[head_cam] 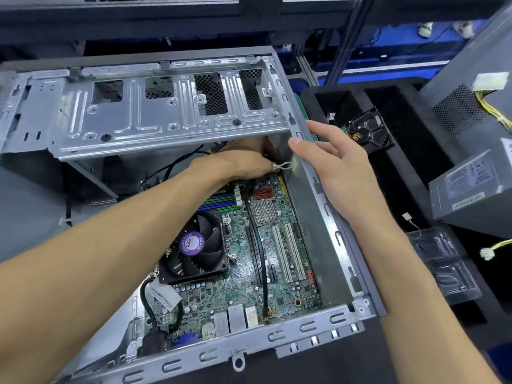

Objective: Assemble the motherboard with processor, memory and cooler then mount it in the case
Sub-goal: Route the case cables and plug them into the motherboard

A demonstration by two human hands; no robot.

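Left hand (pixel 238 162) reaching under drive cage (pixel 155 112), fingers hidden, right hand (pixel 329 159) fingers relaxed on case (pixel 327 217) rim

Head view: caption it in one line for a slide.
Left hand reaches under the drive cage above the mounted motherboard; right hand steadies the case wall.

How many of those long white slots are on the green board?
2: the white slots lie side by side near the motherboard's right edge, right of the cooler fan. The arms may hide others.
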